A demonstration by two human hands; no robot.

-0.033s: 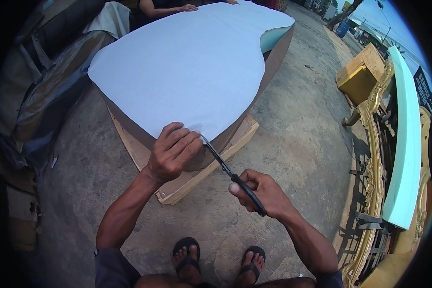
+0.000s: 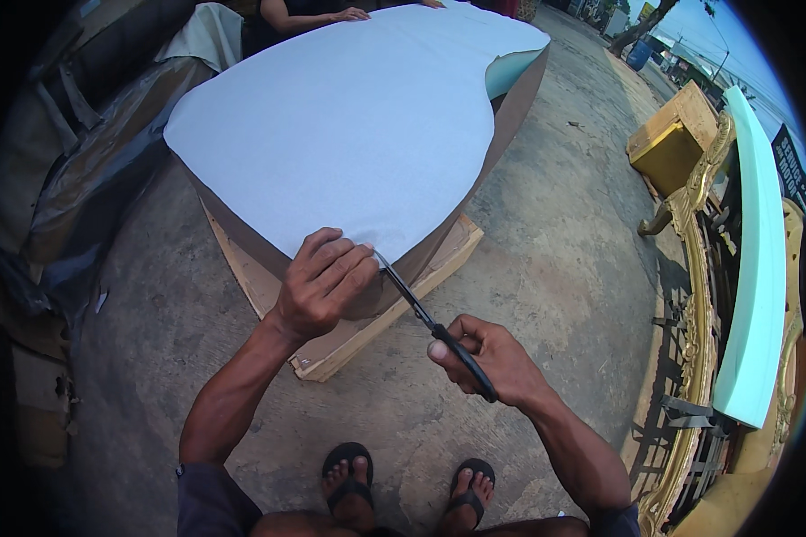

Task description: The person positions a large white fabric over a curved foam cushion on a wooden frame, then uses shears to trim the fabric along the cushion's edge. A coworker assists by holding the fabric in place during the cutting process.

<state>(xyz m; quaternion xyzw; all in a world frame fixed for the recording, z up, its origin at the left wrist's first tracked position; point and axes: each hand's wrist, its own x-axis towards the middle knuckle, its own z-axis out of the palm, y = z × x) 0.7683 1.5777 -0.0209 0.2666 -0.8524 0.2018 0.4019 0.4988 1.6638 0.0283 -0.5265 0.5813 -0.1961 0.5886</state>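
Observation:
A large white sheet of fabric (image 2: 340,134) covers the top of a curved, brown-sided piece (image 2: 515,112) in front of me. At its near tip my left hand (image 2: 324,282) has its fingers closed over the sheet's edge, the thumb out of sight. My right hand (image 2: 501,362) grips black-handled scissors (image 2: 461,360) from the right. Their blades point up and left, with the tips at the sheet's edge beside my left fingertips. Whether the blades are parted is hard to make out. Pale green foam (image 2: 509,72) shows at the notch on the far right side.
Under the piece is a wooden base (image 2: 461,255) on the concrete floor. Another person's hand (image 2: 353,14) rests on the sheet's far edge. On the right stand an ornate gold frame (image 2: 690,233), a long mint-green foam strip (image 2: 750,268) and a wooden box (image 2: 676,130). Plastic-covered material (image 2: 107,161) lies left.

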